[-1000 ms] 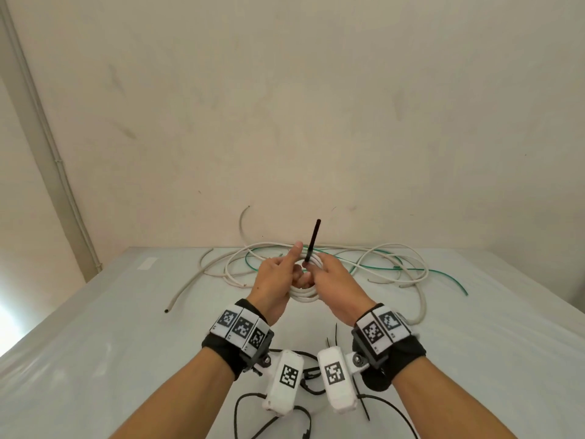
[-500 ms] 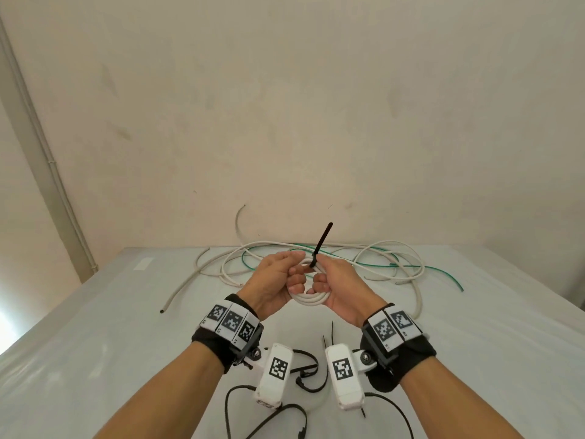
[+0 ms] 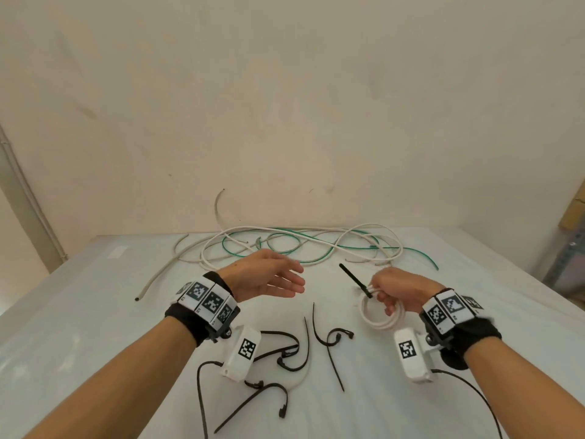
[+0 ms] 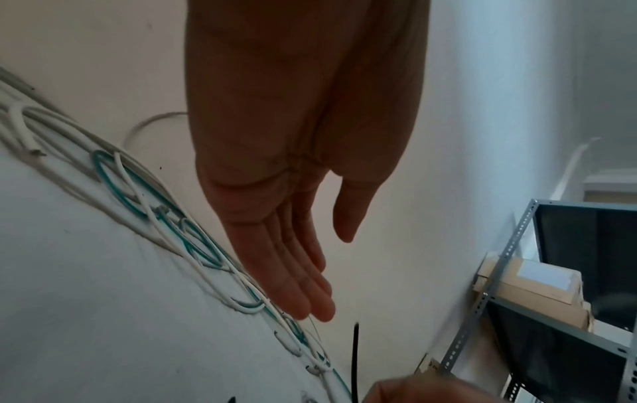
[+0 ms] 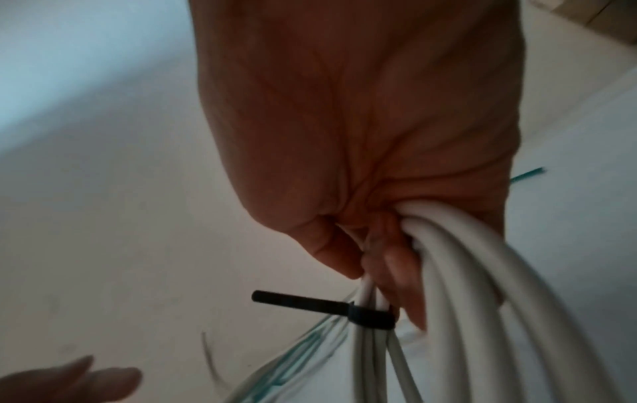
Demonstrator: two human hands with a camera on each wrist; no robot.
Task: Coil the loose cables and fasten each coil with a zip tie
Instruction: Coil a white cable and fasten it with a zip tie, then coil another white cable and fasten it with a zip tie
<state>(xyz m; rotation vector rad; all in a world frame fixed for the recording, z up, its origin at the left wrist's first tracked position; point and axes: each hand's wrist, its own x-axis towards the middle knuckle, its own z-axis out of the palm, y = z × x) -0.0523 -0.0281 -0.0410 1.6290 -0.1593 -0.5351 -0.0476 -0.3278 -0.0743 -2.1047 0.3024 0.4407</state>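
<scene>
My right hand (image 3: 391, 296) grips a small white cable coil (image 3: 378, 321) above the table's right side. A black zip tie (image 3: 356, 282) is cinched round the coil, its tail sticking up to the left; the right wrist view shows the tie (image 5: 365, 317) wrapped round the white strands (image 5: 482, 286) just past my curled fingers. My left hand (image 3: 285, 280) hovers empty with straight fingers left of the coil, seen from below as a flat palm (image 4: 293, 191). Loose white and green cables (image 3: 285, 245) lie tangled at the table's far edge.
Several black zip ties (image 3: 316, 331) lie scattered on the white table (image 3: 79, 312) between my forearms. A loose grey-white cable end (image 3: 148, 286) trails at the left. A metal shelf with boxes (image 4: 551, 272) stands to the right, by the wall.
My hands have parted. The left hand let go of the coil and zip tie and moved left with fingers straight. The right hand carried the tied coil rightward and lower.
</scene>
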